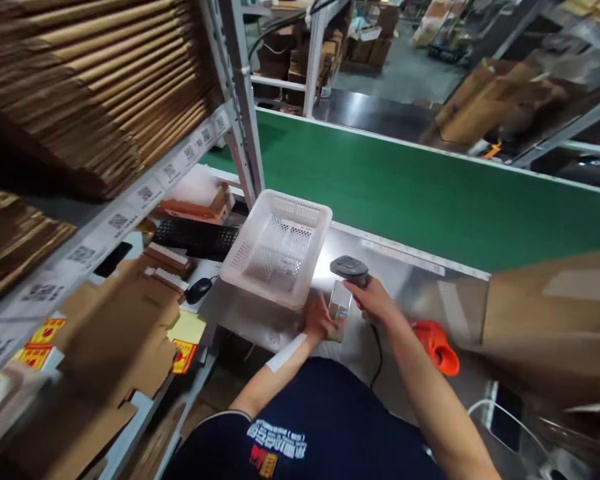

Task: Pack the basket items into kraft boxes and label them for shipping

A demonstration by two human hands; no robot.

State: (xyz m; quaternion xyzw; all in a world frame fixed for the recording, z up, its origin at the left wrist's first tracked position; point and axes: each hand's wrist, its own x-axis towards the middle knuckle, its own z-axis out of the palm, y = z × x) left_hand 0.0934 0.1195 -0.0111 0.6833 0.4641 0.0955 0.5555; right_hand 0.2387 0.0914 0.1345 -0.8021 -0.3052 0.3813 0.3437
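My right hand [374, 299] is wrapped around the handle of a grey barcode scanner [349, 267], whose head points away to the left. A dark cable [379, 353] runs down near that hand. Just below the scanner head is a small flat box [339, 300] with a pale label. My left hand [321, 319] grips the lower left side of this box; some of its fingers are hidden. A white strip [286, 353] is stuck on my left forearm. Immediately left of the box stands a white perforated plastic basket [260, 291].
A green conveyor belt [410, 193] runs behind the metal table [245, 320]. On the right are an orange tape dispenser [436, 348], a large cardboard box [555, 313] and a phone [506, 417]. Flattened cartons [125, 73] fill the left shelf, above a mouse [199, 290] and keyboard [195, 239].
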